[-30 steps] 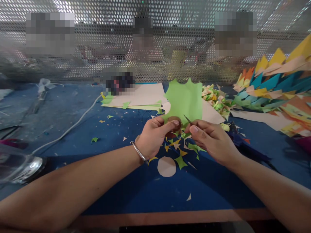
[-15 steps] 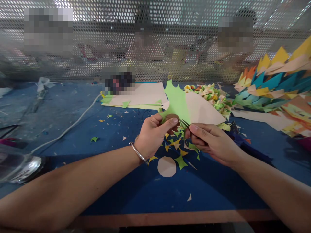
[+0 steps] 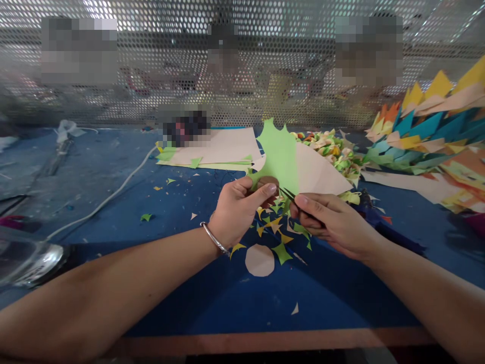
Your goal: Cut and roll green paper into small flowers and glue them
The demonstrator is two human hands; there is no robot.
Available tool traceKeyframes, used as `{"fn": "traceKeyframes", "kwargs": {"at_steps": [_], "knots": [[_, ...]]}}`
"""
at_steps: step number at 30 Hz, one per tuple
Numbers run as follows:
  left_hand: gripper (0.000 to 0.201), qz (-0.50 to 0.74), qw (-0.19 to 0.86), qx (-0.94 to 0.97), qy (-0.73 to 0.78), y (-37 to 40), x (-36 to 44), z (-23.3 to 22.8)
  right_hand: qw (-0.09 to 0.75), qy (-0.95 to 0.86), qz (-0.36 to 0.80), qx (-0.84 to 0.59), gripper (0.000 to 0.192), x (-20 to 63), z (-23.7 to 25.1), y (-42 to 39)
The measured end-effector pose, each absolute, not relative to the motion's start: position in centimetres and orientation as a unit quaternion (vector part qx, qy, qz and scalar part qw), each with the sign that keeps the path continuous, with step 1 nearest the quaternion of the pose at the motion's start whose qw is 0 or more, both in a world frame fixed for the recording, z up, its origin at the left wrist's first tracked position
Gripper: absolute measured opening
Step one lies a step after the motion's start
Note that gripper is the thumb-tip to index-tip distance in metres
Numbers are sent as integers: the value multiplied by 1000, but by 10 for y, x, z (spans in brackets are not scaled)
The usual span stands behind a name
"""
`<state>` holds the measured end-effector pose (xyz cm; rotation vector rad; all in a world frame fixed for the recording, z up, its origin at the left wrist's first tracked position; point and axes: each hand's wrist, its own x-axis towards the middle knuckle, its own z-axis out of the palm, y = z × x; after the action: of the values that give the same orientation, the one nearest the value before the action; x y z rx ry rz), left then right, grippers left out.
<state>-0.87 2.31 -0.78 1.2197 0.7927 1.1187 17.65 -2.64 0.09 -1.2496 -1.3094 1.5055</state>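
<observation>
Right now the left hand (image 3: pixel 237 212) pinches the green paper cutout (image 3: pixel 279 154) at its lower edge, thumb on the near face and the other fingers curled behind, with a small brown disc (image 3: pixel 267 183) pressed against the sheet just above the thumb tip. Above the fingers the cutout stands upright, its spiky top pointing toward the far mesh screen (image 3: pixel 242 65). Just to the right, the right hand (image 3: pixel 329 222) is clenched around a pair of small scissors (image 3: pixel 291 194), whose dark blades poke out leftward from between thumb and forefinger and meet the cutout's lower right edge; whether the blades are parted or closed is too small to tell. Both hands hover close together above the blue table (image 3: pixel 212 298). Beneath them lies a scatter of green and yellow paper scraps (image 3: pixel 278 230), and nearer still a pale paper circle (image 3: pixel 259 260). Far right, a pile of coloured paper shapes (image 3: pixel 428 136); far left of centre, flat beige sheets (image 3: pixel 223 146) and a white cable (image 3: pixel 113 194).
</observation>
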Motion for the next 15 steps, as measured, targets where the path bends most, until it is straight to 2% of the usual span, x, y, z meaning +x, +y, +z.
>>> {"fn": "traceKeyframes", "kwargs": {"at_steps": [15], "knots": [[18, 443, 588, 570, 364, 19, -11, -6, 385, -507, 599, -487, 49, 176, 3, -27]]}}
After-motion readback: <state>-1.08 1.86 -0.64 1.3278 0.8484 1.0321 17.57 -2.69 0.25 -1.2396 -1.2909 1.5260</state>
